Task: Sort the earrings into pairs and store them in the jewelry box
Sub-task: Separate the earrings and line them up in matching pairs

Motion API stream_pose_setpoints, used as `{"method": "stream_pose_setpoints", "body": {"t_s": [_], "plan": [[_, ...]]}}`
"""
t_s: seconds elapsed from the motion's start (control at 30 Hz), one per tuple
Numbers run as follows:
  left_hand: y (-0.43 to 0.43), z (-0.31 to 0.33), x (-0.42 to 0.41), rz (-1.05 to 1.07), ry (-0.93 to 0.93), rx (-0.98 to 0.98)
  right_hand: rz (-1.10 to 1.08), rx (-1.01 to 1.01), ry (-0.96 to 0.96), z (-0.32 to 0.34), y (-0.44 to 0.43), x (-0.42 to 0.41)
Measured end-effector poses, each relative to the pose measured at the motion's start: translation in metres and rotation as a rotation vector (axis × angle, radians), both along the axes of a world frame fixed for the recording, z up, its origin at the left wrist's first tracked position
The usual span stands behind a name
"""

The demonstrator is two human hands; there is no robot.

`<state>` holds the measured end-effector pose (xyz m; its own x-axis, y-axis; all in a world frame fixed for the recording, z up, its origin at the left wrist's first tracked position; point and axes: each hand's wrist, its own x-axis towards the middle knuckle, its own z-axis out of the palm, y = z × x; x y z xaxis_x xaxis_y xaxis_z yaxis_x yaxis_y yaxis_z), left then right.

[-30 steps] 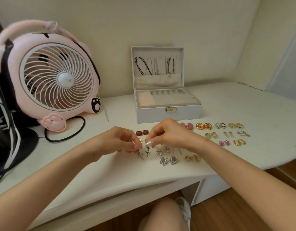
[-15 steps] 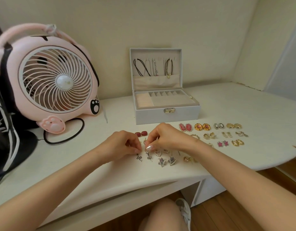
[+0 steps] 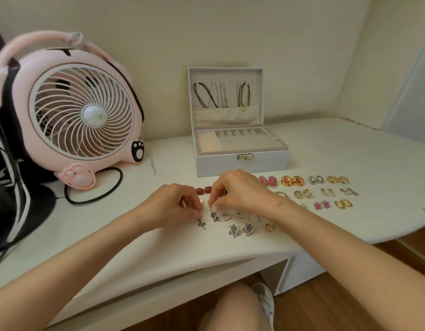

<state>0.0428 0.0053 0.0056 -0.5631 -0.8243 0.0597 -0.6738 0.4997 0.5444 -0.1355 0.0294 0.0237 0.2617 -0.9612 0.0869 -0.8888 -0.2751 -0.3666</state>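
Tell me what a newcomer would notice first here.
A big pink fan stands at the left, dwarfing all else. At the back centre a grey jewelry box stands open, with rows of paired earrings laid out before it and to its right. The left hand and right hand meet over two snake earrings.

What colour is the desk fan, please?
The fan is pink with a white grille; head view.
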Motion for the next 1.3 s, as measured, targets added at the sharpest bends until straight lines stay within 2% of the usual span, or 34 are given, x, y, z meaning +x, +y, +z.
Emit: {"method": "stream_pose_setpoints", "body": {"t_s": [0.27,0.7,0.83,1.07,1.3], "plan": [[-0.001,-0.004,-0.007,0.02,-0.094,-0.092,0.009,0.014,-0.016,-0.008,0.001,0.005],[-0.003,-0.002,-0.005,-0.005,-0.018,-0.123,-0.05,-0.028,-0.071,0.007,0.001,-0.015],[0.0,-0.002,-0.005,-0.11,0.009,-0.206,-0.1,-0.041,-0.078,0.012,0.002,-0.031],[0.005,-0.012,-0.004,-0.247,-0.127,-0.29,-0.102,0.002,-0.053,0.002,0.011,-0.045],[0.008,-0.012,-0.006,-0.285,-0.071,-0.394,-0.108,0.005,-0.028,-0.004,0.019,-0.053]]}}
